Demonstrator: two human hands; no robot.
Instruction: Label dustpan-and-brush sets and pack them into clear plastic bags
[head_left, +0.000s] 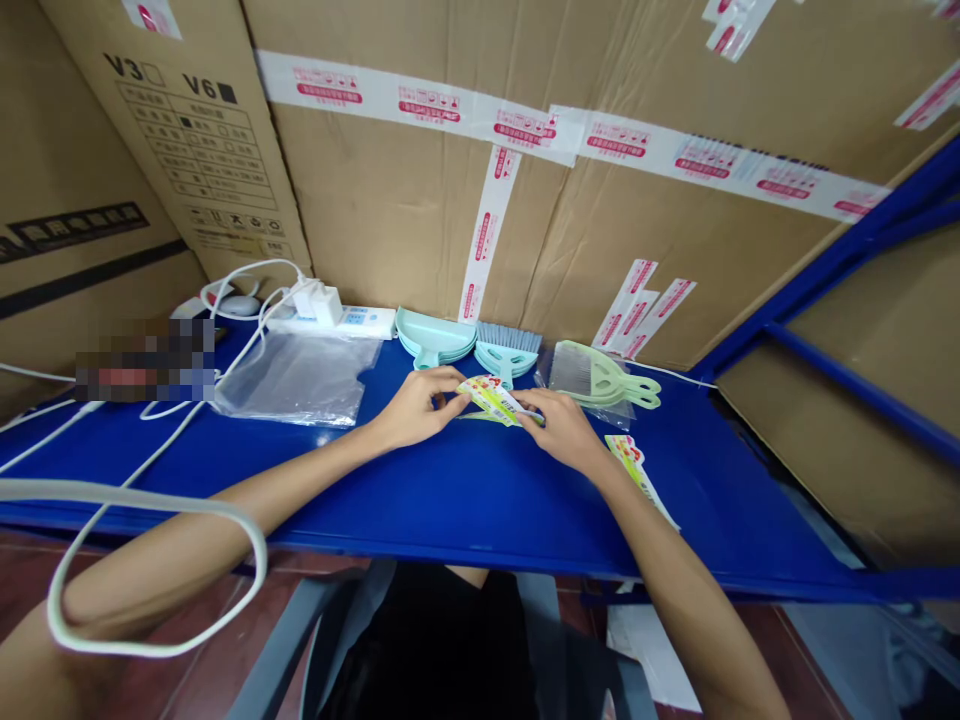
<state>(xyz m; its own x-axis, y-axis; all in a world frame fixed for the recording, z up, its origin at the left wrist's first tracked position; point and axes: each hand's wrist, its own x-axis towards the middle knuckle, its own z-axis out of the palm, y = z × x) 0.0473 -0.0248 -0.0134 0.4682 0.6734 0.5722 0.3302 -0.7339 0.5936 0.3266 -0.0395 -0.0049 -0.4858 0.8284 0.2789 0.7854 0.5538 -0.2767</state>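
Note:
My left hand (421, 407) pinches the left end of a printed cardboard label (495, 400), yellow-green and white with red pictures. The label's right end is between the fingers of my right hand (564, 428). A pale green strip-like edge (484, 416) shows under the label; I cannot make out what it belongs to. Just beyond my hands stand a stack of light blue dustpans (435, 338) and a stack of light blue brushes (507, 354) with grey bristles. Beyond my right hand, light green brushes (604, 378) lie partly on clear plastic. A similar label (639, 470) lies beside my right forearm.
Clear plastic bags (300, 380) lie left of my left hand. Behind them are a white power strip (367, 322) with plugs and trailing white cables. A cable loop (157, 497) crosses above my left forearm. Cardboard walls (405, 200) and a blue frame (832, 235) bound the blue table (450, 500).

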